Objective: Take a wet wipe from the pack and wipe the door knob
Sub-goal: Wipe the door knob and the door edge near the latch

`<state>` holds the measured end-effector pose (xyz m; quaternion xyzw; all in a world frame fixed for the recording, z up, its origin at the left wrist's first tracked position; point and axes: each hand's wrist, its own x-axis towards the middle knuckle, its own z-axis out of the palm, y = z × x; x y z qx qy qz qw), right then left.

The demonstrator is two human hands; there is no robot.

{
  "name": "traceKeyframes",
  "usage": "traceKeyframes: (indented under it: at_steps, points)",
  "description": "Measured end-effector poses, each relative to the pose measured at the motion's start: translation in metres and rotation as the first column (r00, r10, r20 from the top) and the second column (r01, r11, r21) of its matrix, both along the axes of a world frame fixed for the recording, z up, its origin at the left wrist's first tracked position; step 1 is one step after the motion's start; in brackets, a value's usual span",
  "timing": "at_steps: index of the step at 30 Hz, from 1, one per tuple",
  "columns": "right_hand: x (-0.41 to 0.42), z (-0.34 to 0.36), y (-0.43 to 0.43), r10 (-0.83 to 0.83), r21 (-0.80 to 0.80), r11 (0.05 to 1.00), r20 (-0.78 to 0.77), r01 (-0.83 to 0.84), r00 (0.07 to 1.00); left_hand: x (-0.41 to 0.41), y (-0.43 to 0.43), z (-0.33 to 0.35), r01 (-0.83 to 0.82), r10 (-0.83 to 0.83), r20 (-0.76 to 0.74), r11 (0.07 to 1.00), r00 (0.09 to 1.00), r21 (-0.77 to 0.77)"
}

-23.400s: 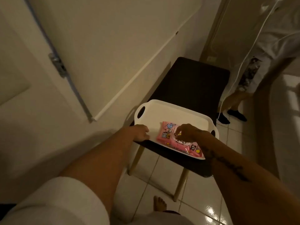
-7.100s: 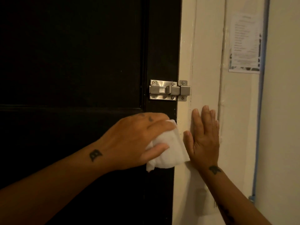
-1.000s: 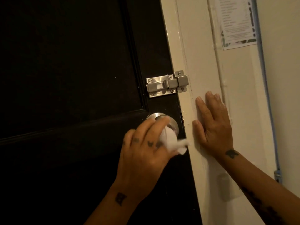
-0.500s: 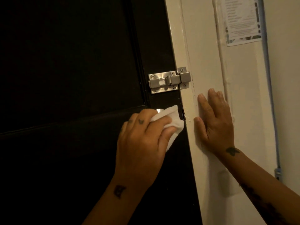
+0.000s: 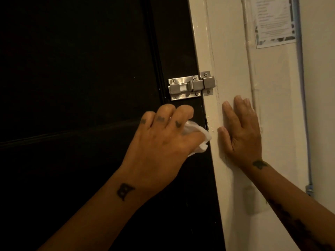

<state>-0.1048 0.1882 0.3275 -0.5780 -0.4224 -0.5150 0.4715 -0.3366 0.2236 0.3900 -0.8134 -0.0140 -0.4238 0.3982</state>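
Hands at the door: my left hand (image 5: 159, 145) is cupped and closed around a bunched wet wipe (image 5: 197, 138), just below the steel slide bolt (image 5: 190, 86) on the dark door (image 5: 81, 87); my right hand (image 5: 241, 131) lies flat and open, fingers spread and holding nothing, on the pale door frame (image 5: 230, 196) below and to the right of the bolt. The door knob sits directly under my left hand and is fully hidden by it and the wipe, so I cannot tell how much of its surface the wipe touches. Only a small fold of the wipe shows, protruding past my thumb toward the frame. Risks, as I judge them: the wipe is crumpled small, so bare fingers rather than cloth may rub the knob; the loose fold could catch in the gap between door and frame; a firm twist might turn the knob, though the bolt appears thrown across to the frame. Compared with half a second ago, my left hand has shifted up toward the bolt and rolled over the knob, less wipe is exposed, and my right hand has stayed planted on the frame.
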Motion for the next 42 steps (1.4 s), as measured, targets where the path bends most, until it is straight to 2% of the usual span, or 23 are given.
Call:
traceKeyframes:
  at_steps: [4, 6, 9, 10, 12, 15, 18, 23, 27, 29, 33, 35, 39, 42]
  points:
    - [-0.001, 0.001, -0.002, -0.009, -0.001, 1.0, 0.014, 0.009, 1.0, -0.006, 0.0, -0.002, 0.015, -0.014, -0.081, 1.0, 0.997, 0.003]
    - [-0.001, 0.0, -0.002, -0.007, 0.003, 1.0, 0.015, 0.007, 1.0, -0.012, -0.001, -0.006, 0.1, -0.102, -0.043, 0.994, 0.994, -0.05]
    - [-0.002, 0.0, -0.001, -0.003, 0.01, 1.0, 0.018, 0.003, 1.0, -0.025, -0.004, -0.007, 0.324, -0.267, 0.25, 0.92, 0.931, -0.222]
    - [-0.001, 0.001, -0.001, -0.006, 0.013, 1.0, 0.02, 0.005, 1.0, -0.027, -0.004, -0.005, 0.361, -0.265, 0.341, 0.896, 0.902, -0.259]
    - [-0.001, 0.001, -0.002, -0.007, 0.016, 1.0, 0.02, 0.006, 1.0, -0.026, -0.004, 0.0, 0.35, -0.203, 0.416, 0.882, 0.886, -0.315]
    - [-0.002, 0.0, -0.001, -0.001, 0.011, 1.0, 0.012, 0.001, 1.0, -0.011, -0.005, -0.003, 0.339, -0.199, 0.366, 0.864, 0.909, -0.372]
    - [-0.001, -0.001, 0.0, -0.003, 0.009, 1.0, 0.018, 0.003, 1.0, 0.002, -0.006, -0.018, 0.302, -0.195, 0.305, 0.884, 0.932, -0.357]
    - [0.001, -0.001, 0.001, -0.002, 0.025, 1.0, 0.02, 0.002, 1.0, 0.006, -0.005, -0.046, 0.246, -0.105, 0.373, 0.903, 0.922, -0.353]
    - [-0.001, -0.001, 0.001, 0.0, 0.03, 1.0, 0.03, -0.001, 1.0, 0.004, -0.008, -0.062, 0.182, -0.076, 0.255, 0.887, 0.964, -0.424]
    - [-0.002, -0.001, 0.0, 0.006, 0.023, 1.0, 0.025, -0.006, 1.0, 0.0, -0.011, -0.064, 0.203, -0.114, 0.222, 0.876, 0.968, -0.437]
    - [-0.002, -0.001, 0.0, 0.029, 0.021, 0.999, 0.027, -0.029, 0.999, -0.008, -0.015, -0.045, 0.326, -0.156, 0.464, 0.892, 0.872, -0.314]
    - [-0.002, 0.0, 0.0, 0.037, 0.022, 0.999, 0.029, -0.037, 0.999, -0.008, -0.013, -0.028, 0.304, -0.118, 0.492, 0.899, 0.862, -0.316]
    - [-0.003, -0.001, -0.001, 0.041, 0.021, 0.999, 0.018, -0.041, 0.999, 0.002, -0.005, -0.015, 0.204, -0.094, 0.3, 0.911, 0.949, -0.359]
    - [-0.003, -0.001, 0.0, 0.033, 0.028, 0.999, 0.028, -0.033, 0.999, 0.001, 0.0, -0.026, 0.236, -0.15, 0.247, 0.897, 0.957, -0.373]
